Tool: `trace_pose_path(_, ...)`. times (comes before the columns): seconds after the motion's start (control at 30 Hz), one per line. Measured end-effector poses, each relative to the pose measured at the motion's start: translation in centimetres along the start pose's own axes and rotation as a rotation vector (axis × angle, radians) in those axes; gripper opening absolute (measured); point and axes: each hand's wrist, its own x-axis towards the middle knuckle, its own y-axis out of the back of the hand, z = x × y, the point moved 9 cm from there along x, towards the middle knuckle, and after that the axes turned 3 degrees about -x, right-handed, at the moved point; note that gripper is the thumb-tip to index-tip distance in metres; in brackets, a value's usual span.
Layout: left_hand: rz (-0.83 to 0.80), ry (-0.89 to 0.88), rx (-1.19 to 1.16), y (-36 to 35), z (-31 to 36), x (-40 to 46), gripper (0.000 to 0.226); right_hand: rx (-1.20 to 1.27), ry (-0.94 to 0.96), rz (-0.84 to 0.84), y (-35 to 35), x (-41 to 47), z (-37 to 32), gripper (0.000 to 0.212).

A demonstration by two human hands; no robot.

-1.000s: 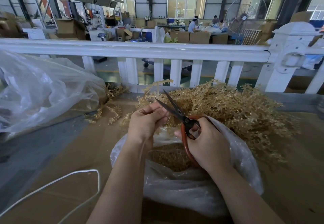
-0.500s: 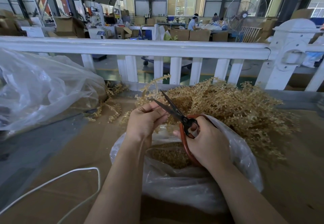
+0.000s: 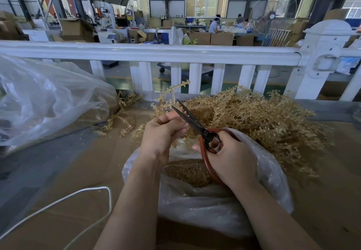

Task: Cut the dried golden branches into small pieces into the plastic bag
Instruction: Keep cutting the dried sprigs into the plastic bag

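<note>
My left hand (image 3: 162, 134) pinches a golden branch (image 3: 172, 95) that curls up above its fingers. My right hand (image 3: 232, 159) grips red-handled scissors (image 3: 203, 132) whose dark blades stand slightly apart right beside the left fingers and the branch stem. Both hands hover over an open clear plastic bag (image 3: 214, 206) that holds small cut golden pieces (image 3: 191, 173). A big heap of uncut golden branches (image 3: 257, 120) lies on the table behind and to the right of the bag.
A large crumpled clear plastic bag (image 3: 46, 101) lies at the left with stray golden sprigs (image 3: 121, 120) beside it. A white cord (image 3: 58, 204) loops across the brown tabletop at the lower left. A white railing (image 3: 148, 54) runs along the table's far edge.
The branch in my left hand has risen a little and the scissor blades have moved closer together near its stem. Both hands stay over the bag.
</note>
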Motion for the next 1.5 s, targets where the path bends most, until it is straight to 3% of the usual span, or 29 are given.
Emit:
trace_pose_path(0.27,0.02,0.016,-0.036,0.28,0.02,0.01,0.01,0.026,0.015,0.026,0.16,0.04,-0.08,0.053)
trace_pose_path(0.67,0.026,0.01,-0.028,0.13,0.02,-0.13,0.016,0.02,0.011,0.04,0.51,0.02,-0.24,0.045)
trace_pose_path(1.0,0.056,0.022,-0.044,0.4,0.04,-0.11,0.011,-0.002,0.0,0.016,0.28,0.01,0.08,0.063)
trace_pose_path(1.5,-0.012,-0.015,0.07,-0.34,0.68,-0.47,0.03,0.001,0.009,0.003,0.32,0.13,-0.21,0.062)
